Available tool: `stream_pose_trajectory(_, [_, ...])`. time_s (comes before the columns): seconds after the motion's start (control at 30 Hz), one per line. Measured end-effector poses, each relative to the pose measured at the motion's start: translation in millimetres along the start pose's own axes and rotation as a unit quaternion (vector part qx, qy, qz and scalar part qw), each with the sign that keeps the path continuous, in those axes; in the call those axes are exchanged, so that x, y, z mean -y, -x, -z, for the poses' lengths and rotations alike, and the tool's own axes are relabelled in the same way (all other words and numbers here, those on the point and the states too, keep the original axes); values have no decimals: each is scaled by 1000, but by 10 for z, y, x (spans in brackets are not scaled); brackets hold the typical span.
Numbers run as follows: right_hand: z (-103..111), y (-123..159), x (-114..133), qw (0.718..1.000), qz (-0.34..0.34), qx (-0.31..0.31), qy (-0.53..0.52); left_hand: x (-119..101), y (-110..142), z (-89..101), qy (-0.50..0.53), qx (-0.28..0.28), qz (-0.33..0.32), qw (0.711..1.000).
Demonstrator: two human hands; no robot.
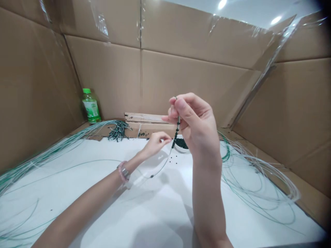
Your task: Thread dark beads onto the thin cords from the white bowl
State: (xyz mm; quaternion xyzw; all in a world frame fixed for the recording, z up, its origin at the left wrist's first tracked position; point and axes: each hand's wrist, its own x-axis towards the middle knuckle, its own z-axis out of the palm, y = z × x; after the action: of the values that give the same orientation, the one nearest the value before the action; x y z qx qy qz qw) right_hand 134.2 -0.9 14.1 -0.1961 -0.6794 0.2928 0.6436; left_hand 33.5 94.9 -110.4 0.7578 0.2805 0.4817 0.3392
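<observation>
My right hand (192, 120) is raised over the white table (155, 210), fingers pinched on the top of a thin wire threaded with dark beads (177, 132). The beaded wire hangs down from it and curves left toward a small bead at its low point. My left hand (155, 143) reaches forward, thumb and finger pinched together just left of the hanging beads; what it pinches is too small to make out. A small white bowl of dark beads (181, 144) sits on the table behind my right hand, partly hidden.
Cardboard walls (181, 75) enclose the table. A green bottle (91, 107) stands at the back left. Long green and white wires (51, 148) fan along the left; looped wires (258, 175) lie at the right. A bundle of beaded ends (117, 131) and loose beads lie near the back.
</observation>
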Motion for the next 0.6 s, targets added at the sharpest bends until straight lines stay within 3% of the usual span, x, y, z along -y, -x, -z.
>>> stream_pose_trajectory(0.17, [-51,26,-8,989,68,-70,110,-654,-32,397,158,-152,-39,975])
stream_pose_trajectory(0.3, [-180,82,49,981,100,-92,139,-1091,141,470,389,-139,-46,909])
stream_pose_trajectory(0.6, [-329,213,117,976,122,-93,156,-1271,282,457,444,-130,-78,883])
